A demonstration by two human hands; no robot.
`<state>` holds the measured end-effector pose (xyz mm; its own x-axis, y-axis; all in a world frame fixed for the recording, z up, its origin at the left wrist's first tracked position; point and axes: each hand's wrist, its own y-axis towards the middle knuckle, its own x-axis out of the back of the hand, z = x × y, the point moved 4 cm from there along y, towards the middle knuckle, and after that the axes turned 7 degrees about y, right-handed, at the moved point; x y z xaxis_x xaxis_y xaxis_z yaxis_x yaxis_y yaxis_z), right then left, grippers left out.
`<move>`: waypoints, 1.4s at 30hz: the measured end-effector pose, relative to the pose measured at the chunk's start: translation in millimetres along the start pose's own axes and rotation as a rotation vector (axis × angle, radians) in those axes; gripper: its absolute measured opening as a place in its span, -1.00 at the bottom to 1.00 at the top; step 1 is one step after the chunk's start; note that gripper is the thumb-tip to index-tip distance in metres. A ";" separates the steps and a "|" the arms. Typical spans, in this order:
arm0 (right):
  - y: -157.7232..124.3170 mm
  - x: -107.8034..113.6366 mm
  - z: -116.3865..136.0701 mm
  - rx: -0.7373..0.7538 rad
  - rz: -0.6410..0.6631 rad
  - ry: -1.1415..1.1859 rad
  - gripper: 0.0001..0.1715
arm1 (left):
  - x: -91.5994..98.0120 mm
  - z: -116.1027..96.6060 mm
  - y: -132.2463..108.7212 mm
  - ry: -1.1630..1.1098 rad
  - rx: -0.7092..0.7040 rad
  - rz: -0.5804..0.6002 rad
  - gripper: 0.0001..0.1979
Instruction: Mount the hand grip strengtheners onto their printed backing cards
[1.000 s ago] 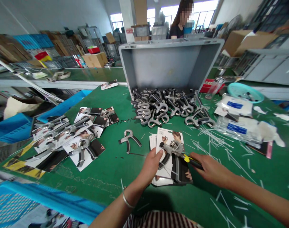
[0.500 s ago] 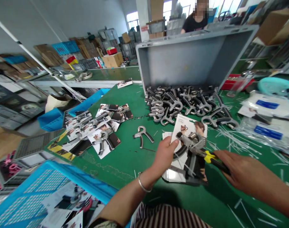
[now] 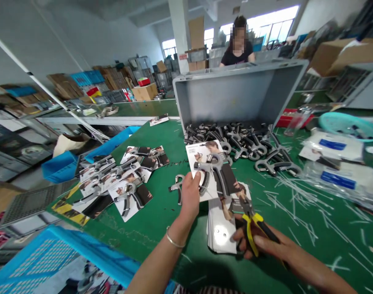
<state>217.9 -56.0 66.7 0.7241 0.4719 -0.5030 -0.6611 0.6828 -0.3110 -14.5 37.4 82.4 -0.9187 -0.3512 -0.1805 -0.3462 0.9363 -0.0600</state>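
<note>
My left hand [image 3: 191, 194] pinches the lower left edge of a printed card [image 3: 191, 155] with a grey-and-black hand grip [image 3: 217, 167] mounted on it. This card is tilted above a stack of similar cards [image 3: 221, 237] on the table. My right hand [image 3: 266, 243] is wrapped round yellow-and-black pliers [image 3: 253, 228], whose handles are spread and whose jaws point up over the stack's right side. The pliers are apart from the held card. A loose hand grip [image 3: 176, 188] lies just left of my left hand, partly hidden by it.
A grey crate [image 3: 229, 96] stands tilted behind a pile of hand grips [image 3: 244, 141]. Carded grips [image 3: 129, 196] lie at left, above a blue basket [image 3: 91, 249]. Cut white ties [image 3: 296, 204], plastic bags [image 3: 336, 179] and a teal basin [image 3: 348, 124] are at right. A person [image 3: 238, 45] is behind the crate.
The held card has moved left and up, away from the pliers. The pliers have come off the hand grip, swung upright and spread, and moved left and down. My view has tilted up.
</note>
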 end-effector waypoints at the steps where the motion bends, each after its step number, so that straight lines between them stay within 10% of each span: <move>1: 0.7 -6.3 -2.9 -0.065 0.107 0.077 -0.33 | 2.7 8.1 -10.3 -0.040 0.007 0.010 -0.76; 7: 11.8 -56.5 -42.4 -0.272 0.436 0.476 -0.23 | -4.6 23.6 -38.6 -0.273 0.113 0.071 -0.70; 29: 30.5 -62.6 -60.4 -0.070 0.315 0.549 -0.65 | -15.9 22.1 -59.8 -0.300 0.200 0.214 -0.67; 34: 34.3 -49.4 -75.0 -0.056 0.005 0.260 -0.62 | 7.0 15.8 -45.7 0.119 -0.001 0.088 -0.74; 42: 32.0 -56.3 -63.5 0.032 -0.049 -0.072 -0.45 | 26.4 -2.6 -9.4 0.774 -0.321 -0.121 -0.75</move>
<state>143.5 -96.2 33.9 0.7683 0.4757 -0.4283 -0.6189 0.7227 -0.3076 -36.0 19.4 80.8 -0.7020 -0.4646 0.5398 -0.3801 0.8854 0.2677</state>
